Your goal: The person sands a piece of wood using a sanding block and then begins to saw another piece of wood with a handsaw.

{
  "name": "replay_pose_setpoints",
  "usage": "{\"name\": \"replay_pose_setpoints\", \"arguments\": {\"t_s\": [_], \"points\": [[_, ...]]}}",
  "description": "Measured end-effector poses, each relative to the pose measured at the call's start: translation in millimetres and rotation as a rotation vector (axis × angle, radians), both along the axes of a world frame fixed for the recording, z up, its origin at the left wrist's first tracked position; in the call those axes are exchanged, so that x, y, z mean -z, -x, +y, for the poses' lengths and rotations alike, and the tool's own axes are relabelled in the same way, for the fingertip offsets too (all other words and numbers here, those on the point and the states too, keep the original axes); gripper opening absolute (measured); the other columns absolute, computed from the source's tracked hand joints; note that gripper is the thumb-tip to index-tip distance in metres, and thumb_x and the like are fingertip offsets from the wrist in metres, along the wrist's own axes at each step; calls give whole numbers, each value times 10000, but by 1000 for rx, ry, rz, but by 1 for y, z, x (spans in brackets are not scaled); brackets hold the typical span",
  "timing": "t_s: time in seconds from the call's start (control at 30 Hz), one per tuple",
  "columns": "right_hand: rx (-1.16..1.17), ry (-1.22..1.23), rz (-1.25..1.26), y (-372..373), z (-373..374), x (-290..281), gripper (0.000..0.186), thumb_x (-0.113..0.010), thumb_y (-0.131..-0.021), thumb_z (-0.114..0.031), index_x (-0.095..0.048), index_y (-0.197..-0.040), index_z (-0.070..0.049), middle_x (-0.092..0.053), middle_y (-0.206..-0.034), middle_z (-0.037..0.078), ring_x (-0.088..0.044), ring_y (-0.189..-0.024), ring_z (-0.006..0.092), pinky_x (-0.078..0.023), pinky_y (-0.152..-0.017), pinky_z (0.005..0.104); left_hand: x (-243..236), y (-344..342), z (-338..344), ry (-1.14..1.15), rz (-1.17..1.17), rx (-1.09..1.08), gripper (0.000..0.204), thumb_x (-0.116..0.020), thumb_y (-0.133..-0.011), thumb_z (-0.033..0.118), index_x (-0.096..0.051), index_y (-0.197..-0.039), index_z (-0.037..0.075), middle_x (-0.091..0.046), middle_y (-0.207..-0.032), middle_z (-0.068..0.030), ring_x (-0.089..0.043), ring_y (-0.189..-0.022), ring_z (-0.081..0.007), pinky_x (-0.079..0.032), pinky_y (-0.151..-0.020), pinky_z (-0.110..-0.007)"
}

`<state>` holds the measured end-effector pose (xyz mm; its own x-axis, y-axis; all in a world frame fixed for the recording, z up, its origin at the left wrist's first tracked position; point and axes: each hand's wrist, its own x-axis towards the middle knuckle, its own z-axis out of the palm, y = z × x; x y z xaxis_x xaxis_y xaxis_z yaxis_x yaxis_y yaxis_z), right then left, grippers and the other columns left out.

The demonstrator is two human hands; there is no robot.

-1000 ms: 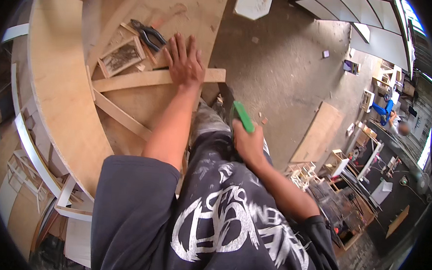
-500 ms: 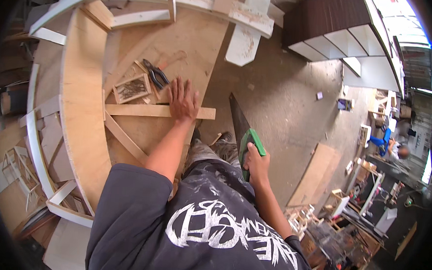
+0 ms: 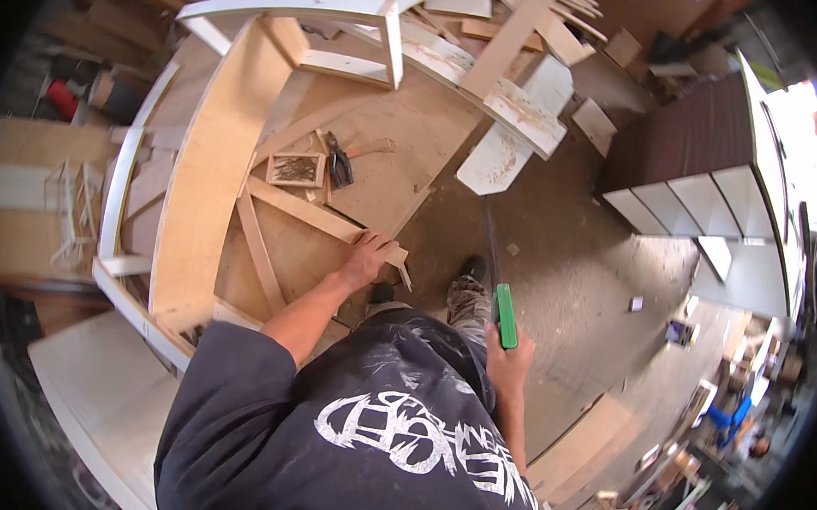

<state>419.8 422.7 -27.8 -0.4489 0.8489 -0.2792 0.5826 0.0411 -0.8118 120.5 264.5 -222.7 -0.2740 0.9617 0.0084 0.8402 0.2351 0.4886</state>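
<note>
My left hand (image 3: pixel 362 260) is closed over a pale wooden strip (image 3: pixel 304 214) near its free end, at the edge of a plywood surface (image 3: pixel 389 194). A thin sliver of wood angles down from that end. In my right hand (image 3: pixel 511 360) is a handsaw (image 3: pixel 505 317) with a green handle, held by my right thigh. Its narrow dark blade points away from me, seen almost edge-on, apart from the strip. Beyond the strip lie black-handled pliers (image 3: pixel 340 166) and a small wooden box (image 3: pixel 296 169) of thin dark bits, perhaps nails.
A curved plywood and white frame (image 3: pixel 213 143) stands on the left. White boards (image 3: pixel 498 163) jut out at the far side. A brown cabinet (image 3: pixel 687 145) with white compartments is at the right. A plywood sheet (image 3: pixel 588 444) lies on the floor; another person (image 3: pixel 741 429) is farther right.
My left hand has gone from lying flat on the strip to gripping its end. The strip's end has swung toward me. The saw has turned edge-on, and the view has shifted.
</note>
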Motion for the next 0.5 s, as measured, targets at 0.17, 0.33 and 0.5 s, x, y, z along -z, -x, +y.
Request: {"name": "replay_pose_setpoints", "arguments": {"t_s": [0.17, 0.33, 0.5], "points": [[-144, 68, -27, -39, 64, 1, 254, -747, -871, -206, -639, -823, 19, -619, -676, 214, -610, -585, 347, -466, -587, 422, -6, -26, -2, -109, 52, -131, 436, -609, -809, 7, -665, -1241, 11, -612, -1231, -172, -544, -1204, -373, -441, -1064, -459], [-658, 3, -76, -45, 120, -46, 272, -770, -858, -233, -654, -844, 12, -628, -671, 228, -621, -605, 442, -491, -590, 456, -18, -57, 4, -29, 61, -359, 477, -599, -814, 3, -635, -1289, 24, -591, -1329, -157, -500, -1326, -352, -443, -1090, -443], [-814, -68, -65, -33, 136, -107, 234, -744, -880, -210, -632, -890, -4, -622, -691, 229, -629, -651, 435, -498, -615, 469, -40, -119, 35, 29, 114, -659, 621, -646, -799, -31, -557, -1408, 48, -510, -1483, -146, -428, -1423, -334, -419, -1138, -403]]}}
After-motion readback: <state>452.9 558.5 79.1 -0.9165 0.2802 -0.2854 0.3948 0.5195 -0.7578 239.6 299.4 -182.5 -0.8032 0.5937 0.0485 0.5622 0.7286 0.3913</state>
